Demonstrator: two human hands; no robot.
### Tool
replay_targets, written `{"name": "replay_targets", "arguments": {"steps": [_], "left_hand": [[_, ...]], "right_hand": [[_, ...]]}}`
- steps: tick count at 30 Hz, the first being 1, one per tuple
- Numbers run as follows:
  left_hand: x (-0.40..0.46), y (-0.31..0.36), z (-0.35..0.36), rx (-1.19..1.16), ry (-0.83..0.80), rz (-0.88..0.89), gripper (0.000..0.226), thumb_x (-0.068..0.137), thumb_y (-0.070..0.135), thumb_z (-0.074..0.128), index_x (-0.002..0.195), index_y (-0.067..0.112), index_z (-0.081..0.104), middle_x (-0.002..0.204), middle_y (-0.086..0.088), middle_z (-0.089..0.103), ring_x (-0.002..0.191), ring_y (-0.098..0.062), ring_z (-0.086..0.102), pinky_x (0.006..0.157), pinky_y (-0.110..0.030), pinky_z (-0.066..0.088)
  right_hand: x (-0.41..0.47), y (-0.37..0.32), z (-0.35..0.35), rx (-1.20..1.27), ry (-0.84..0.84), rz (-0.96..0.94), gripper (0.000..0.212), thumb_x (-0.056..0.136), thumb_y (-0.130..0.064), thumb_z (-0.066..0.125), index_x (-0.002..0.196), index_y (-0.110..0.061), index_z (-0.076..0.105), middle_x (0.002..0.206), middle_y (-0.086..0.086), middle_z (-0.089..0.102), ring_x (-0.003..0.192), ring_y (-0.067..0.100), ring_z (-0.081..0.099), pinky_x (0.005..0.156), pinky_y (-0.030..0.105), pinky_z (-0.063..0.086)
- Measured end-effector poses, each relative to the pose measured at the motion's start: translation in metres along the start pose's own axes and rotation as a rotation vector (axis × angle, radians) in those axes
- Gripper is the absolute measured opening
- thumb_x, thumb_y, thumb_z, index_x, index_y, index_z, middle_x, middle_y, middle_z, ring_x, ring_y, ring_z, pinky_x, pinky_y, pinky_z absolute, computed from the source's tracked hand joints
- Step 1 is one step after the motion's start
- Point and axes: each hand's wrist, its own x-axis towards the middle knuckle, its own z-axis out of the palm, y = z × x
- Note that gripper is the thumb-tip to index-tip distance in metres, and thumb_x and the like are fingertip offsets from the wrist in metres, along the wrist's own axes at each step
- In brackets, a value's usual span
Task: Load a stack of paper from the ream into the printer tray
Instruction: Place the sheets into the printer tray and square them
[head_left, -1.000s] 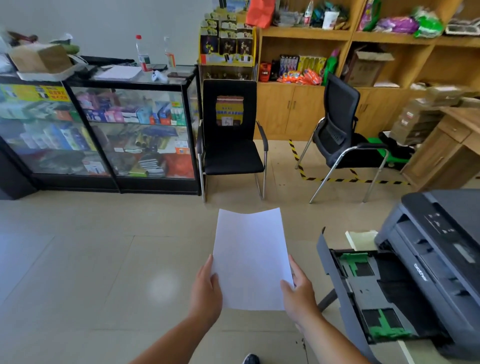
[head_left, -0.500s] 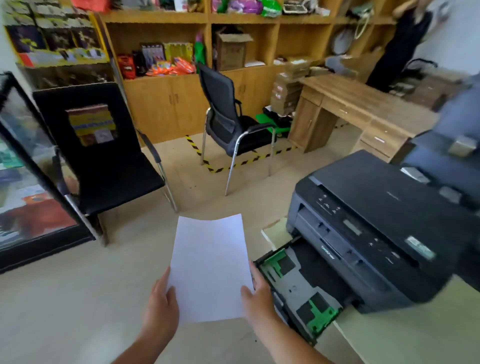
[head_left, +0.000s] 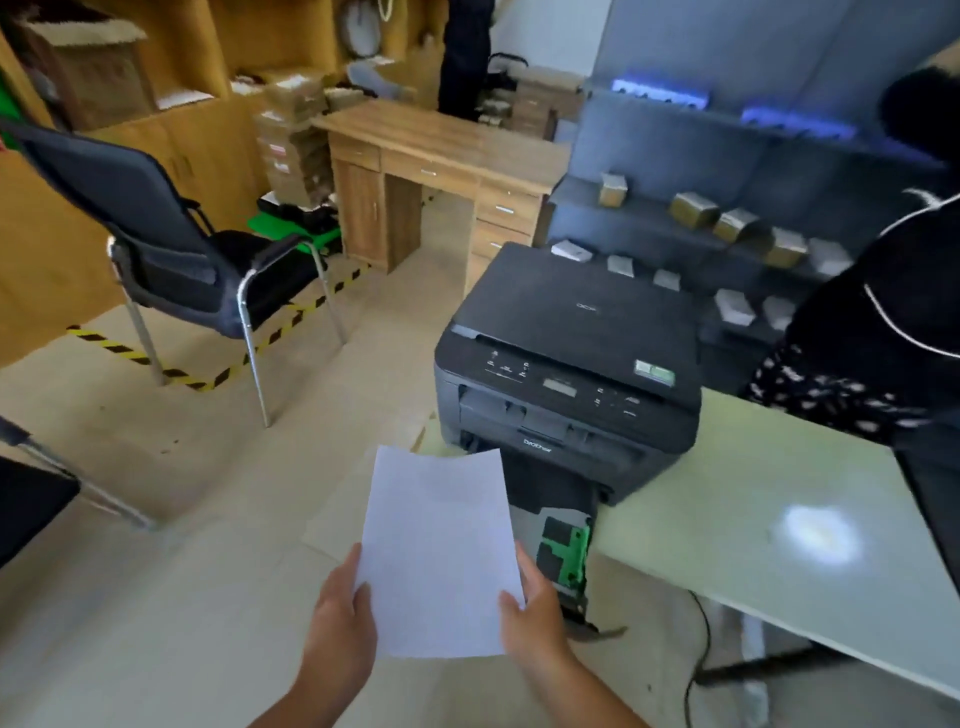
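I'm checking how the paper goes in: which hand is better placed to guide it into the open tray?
Probably the right hand: it holds the paper on the edge beside the tray, while the left hand is on the far side.

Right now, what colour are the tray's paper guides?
Green, clearest in the head view, beside the held paper.

Bright, even indoor light, no hard shadows. Round white glare patch on pale bench (head_left: 769, 499), right of printer (head_left: 566, 374). Printer sharpest thing in view — brand lettering on front nearly readable. Paper (head_left: 439, 551) just in front of printer evenly lit, faint grain. Motion blur smears chair (head_left: 171, 244) left of printer and shelves (head_left: 727, 218) behind it; blue-violet glow up there. Wide-angle bend — desk, floor tape and bench edge curve away from printer toward frame edges.
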Motion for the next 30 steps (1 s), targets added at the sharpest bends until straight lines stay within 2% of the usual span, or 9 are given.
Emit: {"name": "replay_targets", "arguments": {"steps": [5,10,12,15,20,23,27,30], "left_hand": [[0.008,0.008,0.002,-0.002,-0.168,0.120,0.047,0.094,0.002,0.042,0.140,0.013,0.040,0.127,-0.001,0.051,0.110,-0.013,0.045,0.096,-0.027,0.032],[0.014,0.008,0.013,0.018,-0.295,0.138,0.048,0.096,0.005,0.040,0.143,0.015,0.036,0.133,-0.008,0.051,0.117,-0.018,0.047,0.099,-0.028,0.035],[0.018,0.012,0.018,0.006,-0.336,0.158,0.048,0.096,0.005,0.040,0.143,0.015,0.036,0.134,-0.006,0.050,0.119,-0.017,0.047,0.099,-0.028,0.035],[0.021,0.021,0.028,0.001,-0.387,0.155,0.047,0.097,0.009,0.039,0.144,0.016,0.034,0.136,0.000,0.047,0.120,-0.014,0.045,0.102,-0.027,0.034],[0.030,0.030,0.043,0.018,-0.445,0.150,0.047,0.097,0.007,0.041,0.143,0.013,0.035,0.130,0.002,0.048,0.114,-0.008,0.045,0.097,-0.023,0.033],[0.037,0.033,0.055,0.028,-0.465,0.145,0.047,0.096,0.005,0.039,0.141,0.020,0.039,0.126,0.004,0.051,0.111,-0.009,0.050,0.097,-0.025,0.037],[0.048,0.026,0.066,0.061,-0.493,0.088,0.046,0.096,0.012,0.038,0.138,0.029,0.042,0.127,0.004,0.058,0.113,-0.011,0.055,0.102,-0.039,0.046],[0.056,0.023,0.071,0.069,-0.513,0.025,0.046,0.095,0.012,0.039,0.138,0.027,0.042,0.126,0.003,0.059,0.112,-0.013,0.056,0.102,-0.041,0.046]], "right_hand": [[-0.027,0.012,-0.001,0.099,0.162,0.087,0.067,0.094,0.009,0.046,0.149,-0.029,0.044,0.140,-0.009,0.058,0.125,0.015,0.058,0.110,0.037,0.044],[-0.042,0.016,-0.008,0.185,0.248,0.145,0.066,0.097,0.010,0.046,0.152,-0.026,0.040,0.142,-0.005,0.055,0.118,0.016,0.060,0.098,0.026,0.049],[-0.044,0.016,-0.012,0.214,0.286,0.153,0.065,0.097,0.009,0.045,0.151,-0.026,0.040,0.145,-0.003,0.055,0.120,0.017,0.059,0.098,0.026,0.048],[-0.043,0.019,-0.020,0.230,0.314,0.168,0.064,0.097,0.008,0.044,0.151,-0.027,0.040,0.144,-0.005,0.055,0.115,0.013,0.060,0.091,0.020,0.048],[-0.030,0.022,-0.034,0.207,0.317,0.166,0.068,0.094,0.009,0.042,0.149,-0.032,0.045,0.137,-0.008,0.062,0.119,0.013,0.060,0.103,0.030,0.046],[-0.015,0.029,-0.044,0.213,0.293,0.192,0.067,0.096,0.007,0.043,0.149,-0.035,0.044,0.139,-0.008,0.060,0.123,0.016,0.058,0.105,0.031,0.044],[-0.003,0.032,-0.048,0.208,0.271,0.224,0.065,0.098,0.006,0.042,0.150,-0.033,0.043,0.142,-0.006,0.057,0.125,0.017,0.055,0.108,0.032,0.042],[0.003,0.032,-0.049,0.195,0.271,0.239,0.064,0.097,0.007,0.041,0.149,-0.031,0.044,0.141,-0.004,0.058,0.124,0.018,0.056,0.106,0.029,0.040]]}}
